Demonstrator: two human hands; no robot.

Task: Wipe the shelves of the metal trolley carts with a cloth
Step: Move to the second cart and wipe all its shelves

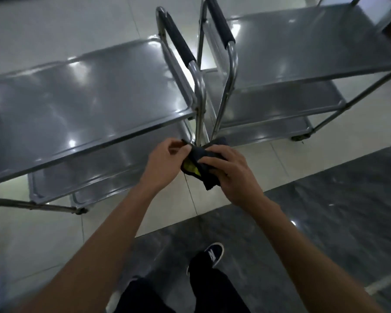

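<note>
The cloth [200,164] is bunched up between both hands, held in the air above the pale floor [212,195], just near of the gap where the two trolleys meet. It is dark, almost black, with a patch of bright yellow-green showing in the folds on its left side, and one corner hangs down below the right hand. The left hand [165,163] pinches its upper left edge with curled fingertips; the right hand [229,170] wraps over it from the right, fingers curled round the bundle.

The left trolley [88,98] stands to the left and a little far of the hands, its top shelf a broad grey sheet with a raised rim all round and rounded corners, glare spots scattered on it. Below it two lower shelves show past its near edge. Its handle [178,39], sleeved in dark padding, rises at its right end. The right trolley [303,48] sits further off, its own padded handle [219,21] just beside the first, the two uprights nearly touching at the bottom. Its lower shelves show too.

Near of both trolleys lies open floor, pale tile giving way to a dark polished strip [314,222], where a dark shoe [213,256] stands.
</note>
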